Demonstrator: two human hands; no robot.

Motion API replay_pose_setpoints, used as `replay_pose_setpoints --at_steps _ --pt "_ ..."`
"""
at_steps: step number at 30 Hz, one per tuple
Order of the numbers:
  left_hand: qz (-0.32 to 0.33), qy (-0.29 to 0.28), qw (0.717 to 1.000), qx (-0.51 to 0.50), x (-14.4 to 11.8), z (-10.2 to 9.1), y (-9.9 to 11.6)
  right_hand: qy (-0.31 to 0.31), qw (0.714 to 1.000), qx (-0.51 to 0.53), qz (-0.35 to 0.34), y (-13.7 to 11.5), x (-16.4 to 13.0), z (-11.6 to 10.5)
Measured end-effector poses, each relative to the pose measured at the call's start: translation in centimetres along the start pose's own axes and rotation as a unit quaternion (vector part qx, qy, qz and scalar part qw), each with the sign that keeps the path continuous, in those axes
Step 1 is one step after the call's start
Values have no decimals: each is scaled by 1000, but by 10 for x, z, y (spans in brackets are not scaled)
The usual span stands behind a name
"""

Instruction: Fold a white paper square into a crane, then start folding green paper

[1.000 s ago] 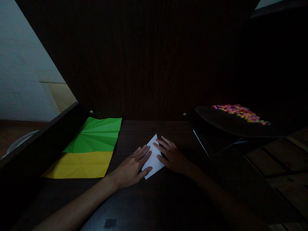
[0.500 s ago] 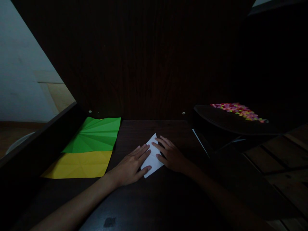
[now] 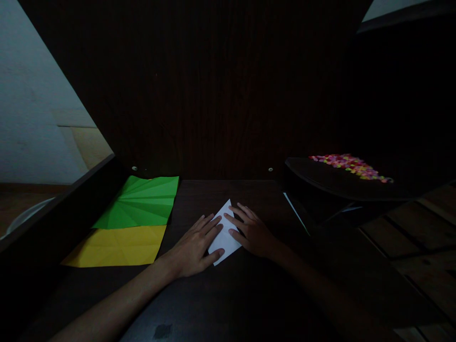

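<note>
Two hands – left hand point(image 3: 192, 247) & right hand point(image 3: 253, 232), fingers spread – press white paper point(image 3: 223, 235) flat; run fingertips firmly along crease w/o shifting it.

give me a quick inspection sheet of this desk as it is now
surface: dark wooden desk, dimly lit
job's things: white folded paper lying flat on the desk
clutter: green creased sheet and yellow creased sheet side by side at the left; multicoloured small pieces on a dark tray at the right
grippers: left hand and right hand both flat on the white paper, fingers spread
cables: nothing seen
surroundings: dark wood back panel; pale wall at the left; wooden floor at the right
</note>
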State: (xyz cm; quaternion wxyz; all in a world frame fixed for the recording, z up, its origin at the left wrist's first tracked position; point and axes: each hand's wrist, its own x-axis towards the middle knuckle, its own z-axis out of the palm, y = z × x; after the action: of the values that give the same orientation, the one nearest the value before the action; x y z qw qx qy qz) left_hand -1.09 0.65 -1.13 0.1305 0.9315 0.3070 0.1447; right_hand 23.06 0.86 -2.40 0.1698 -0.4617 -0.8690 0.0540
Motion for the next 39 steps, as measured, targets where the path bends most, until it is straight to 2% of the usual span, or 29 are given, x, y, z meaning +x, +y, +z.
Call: replay_pose_setpoints --at_steps 8,12,20,31,39 --pt "-10 -18 999 27 1 -3 3 33 999 12 3 -2 1 1" --pt "-9 -1 999 33 2 -4 6 39 999 22 10 0 1 2" --pt "0 33 999 15 3 -5 6 13 998 47 -36 2 0 0" --pt "-1 -11 1000 18 2 -1 -2 -7 999 31 -42 0 0 -3" --pt "3 -11 1000 11 3 0 -1 -11 998 40 -37 2 0 -1"
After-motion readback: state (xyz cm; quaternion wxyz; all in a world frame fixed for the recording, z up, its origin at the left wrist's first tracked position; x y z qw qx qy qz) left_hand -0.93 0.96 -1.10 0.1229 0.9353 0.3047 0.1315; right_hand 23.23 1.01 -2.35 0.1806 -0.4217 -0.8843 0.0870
